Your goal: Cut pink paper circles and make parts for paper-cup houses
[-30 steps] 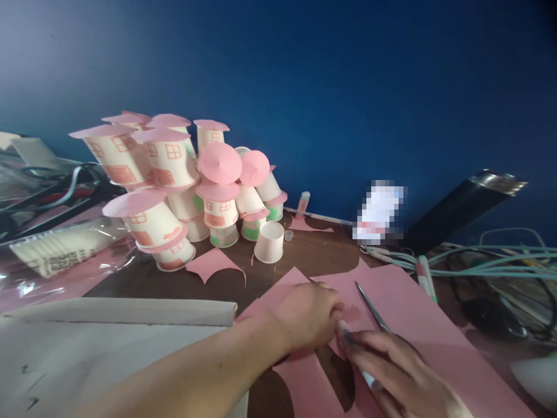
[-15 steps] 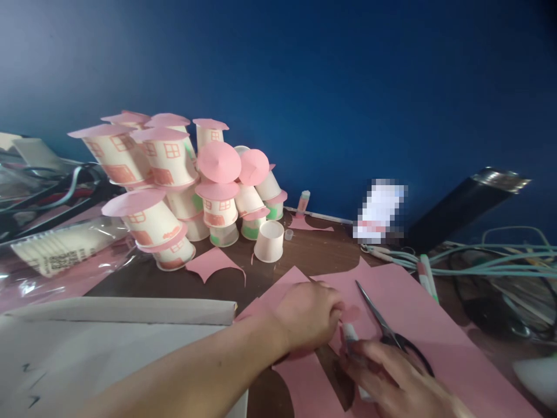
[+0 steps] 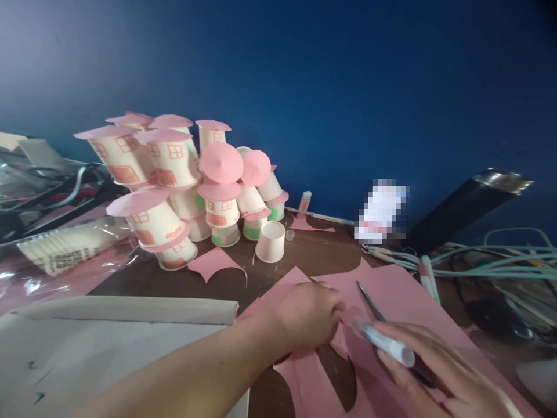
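Observation:
My left hand point(image 3: 311, 315) is closed, its fingers curled on the edge of a piece of pink paper point(image 3: 340, 343); its fingertips are mostly hidden. In my right hand point(image 3: 435, 363) is a white glue stick point(image 3: 389, 344), its far end blurred and pointing toward my left fingers. Scissors point(image 3: 369, 300) lie on a large pink sheet point(image 3: 418, 310), their handles partly covered by my right hand. Nearer me, a cut pink scrap point(image 3: 307, 383) with curved edges rests on the dark table.
Stacked paper cups point(image 3: 174, 165) with pink paper roofs stand at the back left, beside a plain cup point(image 3: 270, 242). A white box point(image 3: 130, 348) fills the front left. Markers point(image 3: 429, 278), cables point(image 3: 491, 264) and a dark flask point(image 3: 465, 206) lie at the right.
My right hand has moved right and slightly up with the glue stick, away from my left fingers, and now covers more of the scissors. My left hand has barely moved.

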A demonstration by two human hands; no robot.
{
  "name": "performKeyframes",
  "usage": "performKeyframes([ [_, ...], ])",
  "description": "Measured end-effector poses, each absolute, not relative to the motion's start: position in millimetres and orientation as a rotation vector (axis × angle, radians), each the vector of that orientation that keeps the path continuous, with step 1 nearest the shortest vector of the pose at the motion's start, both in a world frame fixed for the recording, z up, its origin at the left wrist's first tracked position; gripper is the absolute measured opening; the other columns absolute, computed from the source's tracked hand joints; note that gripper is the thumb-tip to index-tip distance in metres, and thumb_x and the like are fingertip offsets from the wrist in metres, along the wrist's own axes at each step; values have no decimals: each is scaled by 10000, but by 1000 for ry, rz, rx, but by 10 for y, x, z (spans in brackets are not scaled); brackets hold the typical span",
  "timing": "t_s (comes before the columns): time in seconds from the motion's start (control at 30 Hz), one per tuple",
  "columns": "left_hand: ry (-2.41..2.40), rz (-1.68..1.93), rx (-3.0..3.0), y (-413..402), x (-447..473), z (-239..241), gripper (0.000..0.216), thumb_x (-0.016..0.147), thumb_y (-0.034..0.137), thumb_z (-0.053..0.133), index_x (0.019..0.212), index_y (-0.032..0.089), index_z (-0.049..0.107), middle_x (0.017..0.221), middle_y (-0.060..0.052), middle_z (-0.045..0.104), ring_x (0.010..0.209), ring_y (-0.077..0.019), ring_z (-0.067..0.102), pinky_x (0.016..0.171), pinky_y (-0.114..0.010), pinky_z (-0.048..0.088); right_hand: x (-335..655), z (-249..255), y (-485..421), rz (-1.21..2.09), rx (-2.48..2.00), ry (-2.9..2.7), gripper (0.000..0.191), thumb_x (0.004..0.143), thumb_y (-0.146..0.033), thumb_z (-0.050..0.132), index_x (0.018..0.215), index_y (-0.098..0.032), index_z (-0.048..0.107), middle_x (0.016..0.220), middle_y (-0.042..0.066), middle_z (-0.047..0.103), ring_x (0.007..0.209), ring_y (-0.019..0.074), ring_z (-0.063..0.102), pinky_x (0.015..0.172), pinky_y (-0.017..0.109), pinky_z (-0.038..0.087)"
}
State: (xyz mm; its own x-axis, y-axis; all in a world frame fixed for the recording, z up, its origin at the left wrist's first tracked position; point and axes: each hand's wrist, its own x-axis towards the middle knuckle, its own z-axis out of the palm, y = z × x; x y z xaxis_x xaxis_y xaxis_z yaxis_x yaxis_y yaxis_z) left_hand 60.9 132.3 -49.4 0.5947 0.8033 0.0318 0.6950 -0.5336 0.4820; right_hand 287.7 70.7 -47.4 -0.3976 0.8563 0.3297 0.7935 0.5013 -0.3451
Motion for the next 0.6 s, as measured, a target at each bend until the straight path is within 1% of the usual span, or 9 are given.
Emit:
performKeyframes([
  [0.1, 1197, 336, 2404, 1317, 603, -465, 142, 843, 185, 502, 708, 210, 538, 821, -6, 684, 783, -175, 641, 621, -258, 440, 2896, -460, 750, 508, -1536, -2099, 248, 898, -410, 588, 1120, -312, 641, 1049, 0, 774, 868, 180, 758, 687, 157, 611],
  [0.2, 1195, 331, 2406, 1314, 601, -452, 149, 852, 191, 490, 719, 207, 555, 855, -11, 693, 822, -179, 645, 656, -256, 453, 2940, -464, 785, 742, -1653, -1924, 313, 891, -477, 573, 1113, -272, 655, 993, 18, 793, 825, 192, 765, 649, 153, 609],
  [0.27, 1192, 326, 2410, 1314, 605, -454, 158, 858, 193, 488, 724, 204, 571, 855, -14, 697, 840, -185, 648, 680, -261, 461, 2951, -466, 792, 768, -1686, -1858, 337, 876, -501, 579, 1090, -258, 670, 950, 20, 800, 816, 197, 767, 649, 149, 604],
  [0.4, 1203, 325, 2418, 1313, 617, -470, 174, 873, 194, 478, 755, 196, 606, 873, -29, 705, 858, -200, 656, 706, -274, 475, 2854, -447, 779, 690, -1736, -1830, 333, 833, -530, 606, 987, -250, 702, 826, 5, 801, 740, 189, 764, 593, 130, 581],
  [0.5, 1215, 327, 2417, 1308, 623, -482, 174, 868, 194, 482, 753, 192, 613, 861, -38, 703, 842, -210, 663, 691, -283, 480, 2737, -438, 771, 659, -1760, -1743, 353, 818, -562, 601, 948, -254, 711, 820, -2, 801, 734, 184, 758, 604, 131, 574],
  [0.6, 1229, 346, 2401, 1303, 620, -491, 174, 866, 198, 479, 756, 197, 615, 856, -34, 697, 819, -204, 666, 677, -280, 483, 2679, -463, 782, 670, -1749, -1731, 352, 813, -559, 610, 934, -248, 720, 823, -1, 804, 694, 181, 754, 613, 148, 581],
])
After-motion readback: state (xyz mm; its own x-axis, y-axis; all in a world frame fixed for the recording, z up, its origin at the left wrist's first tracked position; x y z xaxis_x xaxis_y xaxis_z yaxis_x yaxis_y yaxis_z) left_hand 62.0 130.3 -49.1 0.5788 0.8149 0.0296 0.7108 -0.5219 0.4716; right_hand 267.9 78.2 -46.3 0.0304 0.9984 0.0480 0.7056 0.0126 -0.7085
